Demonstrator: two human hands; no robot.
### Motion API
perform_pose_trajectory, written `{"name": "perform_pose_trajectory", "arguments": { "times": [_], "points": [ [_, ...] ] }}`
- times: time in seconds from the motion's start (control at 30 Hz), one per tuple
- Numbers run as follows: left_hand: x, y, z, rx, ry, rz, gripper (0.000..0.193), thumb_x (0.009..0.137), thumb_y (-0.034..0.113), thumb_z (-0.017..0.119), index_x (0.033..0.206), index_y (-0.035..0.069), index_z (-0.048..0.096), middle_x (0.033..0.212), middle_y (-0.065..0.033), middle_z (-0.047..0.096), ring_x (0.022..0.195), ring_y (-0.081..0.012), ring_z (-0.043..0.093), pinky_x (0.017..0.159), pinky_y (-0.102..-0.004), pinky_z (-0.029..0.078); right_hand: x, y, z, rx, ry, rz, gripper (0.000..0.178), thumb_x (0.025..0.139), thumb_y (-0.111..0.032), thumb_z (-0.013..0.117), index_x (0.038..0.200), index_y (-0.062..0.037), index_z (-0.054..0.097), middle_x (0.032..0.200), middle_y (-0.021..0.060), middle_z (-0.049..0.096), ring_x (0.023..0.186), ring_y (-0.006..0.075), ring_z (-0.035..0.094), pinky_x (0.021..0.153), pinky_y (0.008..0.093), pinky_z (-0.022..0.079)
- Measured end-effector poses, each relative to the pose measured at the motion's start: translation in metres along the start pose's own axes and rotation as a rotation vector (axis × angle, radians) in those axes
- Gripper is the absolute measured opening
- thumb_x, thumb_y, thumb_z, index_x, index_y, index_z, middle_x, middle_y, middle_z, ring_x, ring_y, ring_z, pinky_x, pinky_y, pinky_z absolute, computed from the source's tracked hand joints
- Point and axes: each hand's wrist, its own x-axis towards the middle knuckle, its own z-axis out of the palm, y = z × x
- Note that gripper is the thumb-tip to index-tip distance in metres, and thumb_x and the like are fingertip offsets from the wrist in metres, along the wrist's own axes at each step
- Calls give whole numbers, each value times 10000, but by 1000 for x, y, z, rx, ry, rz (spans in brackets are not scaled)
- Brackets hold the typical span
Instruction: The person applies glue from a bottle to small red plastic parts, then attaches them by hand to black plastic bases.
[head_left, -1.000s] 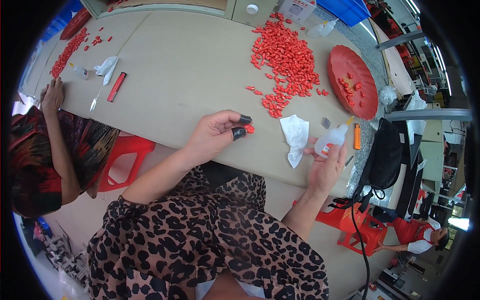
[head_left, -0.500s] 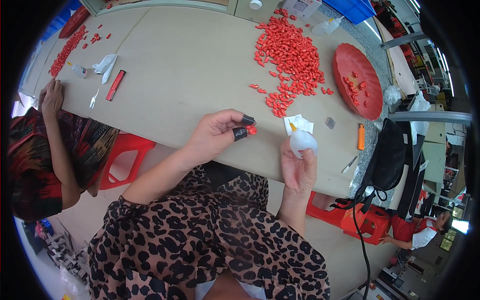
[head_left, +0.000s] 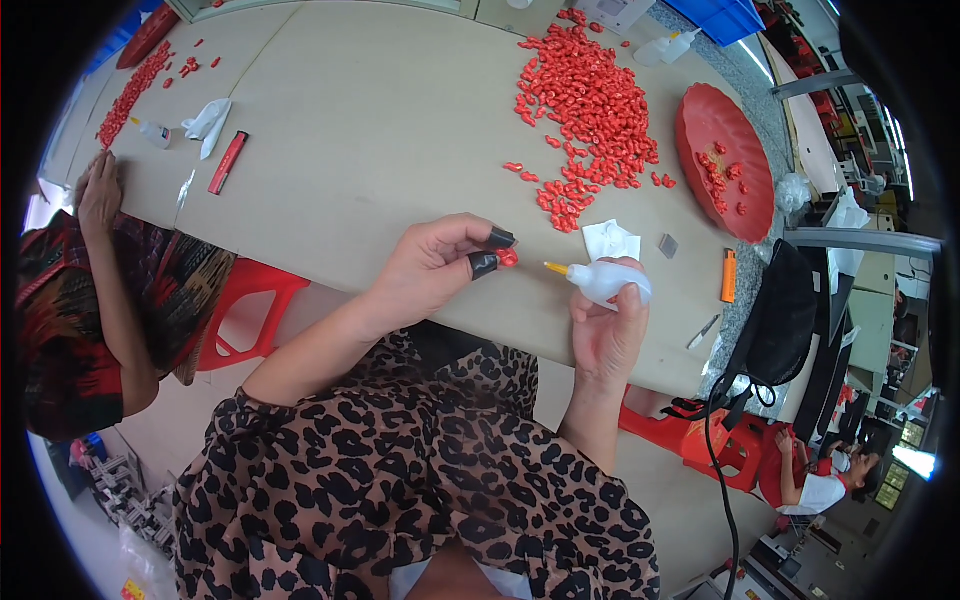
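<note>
My left hand (head_left: 430, 265) pinches a small red peanut-shaped piece (head_left: 507, 258) between thumb and forefinger, both tips wrapped in black covers. In my right hand (head_left: 610, 335) is a white squeeze bottle (head_left: 610, 283), lying tilted with its yellow nozzle toward the red piece. A gap stays between nozzle and piece. Beyond my hands spreads a large heap of similar red pieces (head_left: 585, 100). A folded white tissue (head_left: 612, 240) lies just past the bottle.
To the right stand a red scalloped tray (head_left: 688, 150) holding a few pieces, an orange lighter (head_left: 728, 275), a small grey square (head_left: 668, 244) and a thin blade-like tool (head_left: 704, 331). A red-handled cutter (head_left: 229, 163) lies left, near a co-worker's hand (head_left: 98, 195).
My right hand has tipped the bottle from upright to nearly level, swinging its nozzle left toward the red piece. My left hand keeps its pinch, almost unmoved.
</note>
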Motion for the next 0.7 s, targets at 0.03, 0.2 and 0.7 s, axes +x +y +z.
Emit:
{"name": "perform_pose_trajectory", "arguments": {
  "times": [0.03,0.2,0.7],
  "points": [
    [0,0,0,7,2,-12,143,774,-41,504,912,-17,531,919,-59,550,847,-109,541,786,-230,425,0,2,1,-76,2,-30,371,740,-276,610,974,-33,455,859,89,527,601,132,462,443,213,323],
    [1,1,0,7,14,-49,152,775,-37,504,924,-17,529,899,-50,563,843,-99,545,780,-221,425,-4,9,4,-157,55,-120,369,734,-255,621,963,-25,446,847,91,516,610,130,470,452,213,331],
    [1,-1,1,15,24,-27,184,786,-58,461,961,-25,507,885,-49,564,860,-89,533,783,-216,418,-11,13,3,-288,96,-170,338,708,-133,628,949,-25,418,921,91,483,673,117,496,509,212,419]
  ]
}}
